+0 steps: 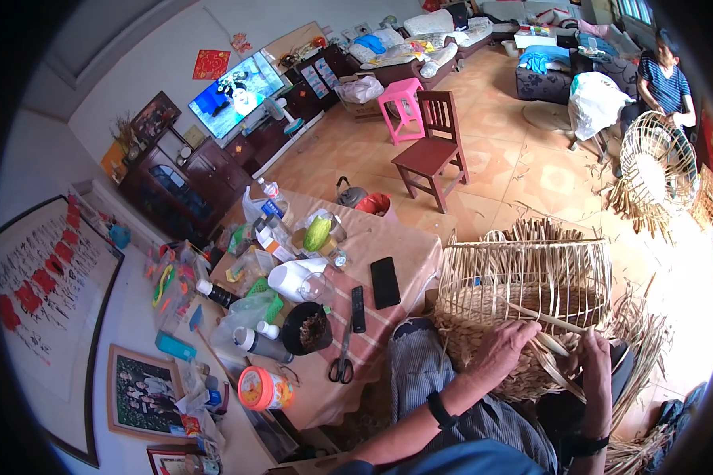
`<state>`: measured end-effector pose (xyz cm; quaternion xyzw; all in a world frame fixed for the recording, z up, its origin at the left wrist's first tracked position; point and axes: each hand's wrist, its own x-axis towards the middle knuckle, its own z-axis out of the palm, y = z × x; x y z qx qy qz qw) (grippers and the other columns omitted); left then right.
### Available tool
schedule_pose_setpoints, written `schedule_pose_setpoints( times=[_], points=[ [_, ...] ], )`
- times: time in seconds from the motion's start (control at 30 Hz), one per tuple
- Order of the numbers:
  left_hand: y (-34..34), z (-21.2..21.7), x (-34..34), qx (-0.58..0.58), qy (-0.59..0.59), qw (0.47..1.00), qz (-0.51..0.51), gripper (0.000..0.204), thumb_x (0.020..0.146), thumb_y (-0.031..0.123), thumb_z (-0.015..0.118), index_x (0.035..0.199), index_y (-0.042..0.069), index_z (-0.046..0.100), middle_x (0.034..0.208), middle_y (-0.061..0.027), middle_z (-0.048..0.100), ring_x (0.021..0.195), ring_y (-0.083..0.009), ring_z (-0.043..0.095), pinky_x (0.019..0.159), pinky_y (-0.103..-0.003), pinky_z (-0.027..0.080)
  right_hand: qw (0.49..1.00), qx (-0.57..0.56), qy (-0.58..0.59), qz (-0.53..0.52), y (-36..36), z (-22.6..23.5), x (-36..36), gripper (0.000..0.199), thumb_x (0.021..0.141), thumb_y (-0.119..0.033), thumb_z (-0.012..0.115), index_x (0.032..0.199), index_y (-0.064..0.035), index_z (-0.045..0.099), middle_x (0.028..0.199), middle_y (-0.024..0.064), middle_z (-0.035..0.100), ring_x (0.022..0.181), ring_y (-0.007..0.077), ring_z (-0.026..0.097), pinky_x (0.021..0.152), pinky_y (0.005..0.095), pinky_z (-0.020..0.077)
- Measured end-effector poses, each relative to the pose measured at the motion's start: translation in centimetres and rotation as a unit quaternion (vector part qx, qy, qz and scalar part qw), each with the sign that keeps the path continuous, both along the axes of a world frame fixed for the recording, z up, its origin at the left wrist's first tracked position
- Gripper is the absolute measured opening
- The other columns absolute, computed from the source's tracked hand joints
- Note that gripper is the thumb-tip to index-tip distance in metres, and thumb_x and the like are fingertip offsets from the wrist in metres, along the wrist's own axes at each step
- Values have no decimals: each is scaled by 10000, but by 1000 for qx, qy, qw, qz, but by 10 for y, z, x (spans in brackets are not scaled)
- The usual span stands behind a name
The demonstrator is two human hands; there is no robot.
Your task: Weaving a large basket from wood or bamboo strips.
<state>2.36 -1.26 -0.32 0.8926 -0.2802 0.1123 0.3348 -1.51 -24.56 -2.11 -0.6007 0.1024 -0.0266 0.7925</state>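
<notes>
A half-woven straw basket [467, 326] rests by my lap, its open wire-like ribs standing above the dense woven part. My left hand [503, 350] is closed at its near side, pinching a pale flat straw strip [564, 323]. The strip runs across to my right hand [596, 362], whose fingers are closed round it. More loose straw ends hang between the two hands. Dark bands circle both wrists. The lower part of the basket is partly hidden behind my hands and arms.
Loose straw [638, 336] lies right of the basket. On the left table are scissors [341, 360], a black phone [385, 283], a remote [358, 309] and a black bowl [307, 328]. A wooden chair [432, 154] stands ahead. Far right, a seated person [664, 83] handles another basket [656, 170].
</notes>
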Motion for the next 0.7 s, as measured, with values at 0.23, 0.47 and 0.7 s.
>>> schedule_pose_setpoints(
  times=[0.23, 0.47, 0.7],
  points=[
    [3, 0, 9, -77, 108, 991, -9, 170, 989, 115, 624, 1140, 77, 690, 945, -156, 741, 867, -329, 727, 751, -415, 568, 970, -154, 96, 161, -8, -5, -12, 422, 1050, -401, 591, 922, -8, 674, 636, -5, 594, 497, 81, 513, 459, 261, 385],
    [1, -2, 13, -135, 172, 976, 4, 242, 953, 64, 637, 1149, 150, 751, 882, -148, 731, 771, -245, 719, 696, -364, 541, 997, -37, 63, 32, -62, -8, -18, 420, 1062, -398, 557, 1011, 1, 678, 706, 39, 640, 610, 118, 571, 555, 298, 420],
    [-2, 14, 16, -84, 124, 989, 15, 162, 941, 118, 692, 1086, 136, 762, 853, -143, 741, 774, -293, 739, 683, -398, 563, 992, -106, 53, 48, -17, -3, -37, 377, 992, -307, 686, 1178, 12, 609, 973, 105, 712, 872, 203, 702, 773, 321, 555]
  ],
)
